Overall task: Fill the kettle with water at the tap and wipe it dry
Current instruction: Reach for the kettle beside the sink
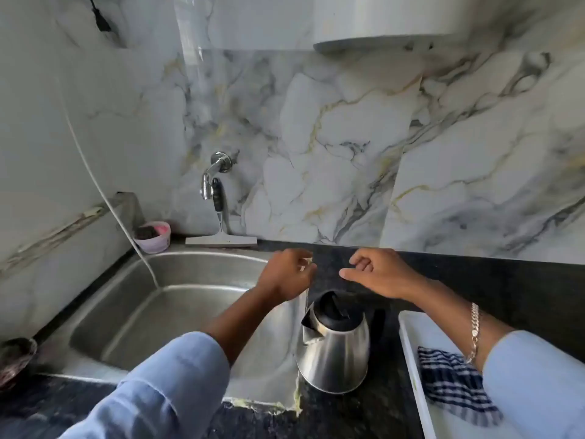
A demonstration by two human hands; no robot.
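Observation:
A steel kettle (pixel 335 346) with a black lid and handle stands upright on the dark counter, just right of the sink (pixel 133 312). My left hand (pixel 286 274) hovers above and behind the kettle, fingers loosely curled, holding nothing. My right hand (pixel 380 274) hovers beside it over the counter, fingers half curled and empty. Neither hand touches the kettle. The chrome tap (pixel 212 175) sticks out of the marble wall above the sink's back left. A blue checked cloth (pixel 452 388) lies in a white tray (pixel 411 359) at the right.
A squeegee (pixel 221 229) leans on the wall under the tap. A pink tub (pixel 153 236) with a scrubber sits at the sink's back left corner. A white hose (pixel 104 198) hangs into the sink. A dark round object (pixel 14 359) lies at the left edge.

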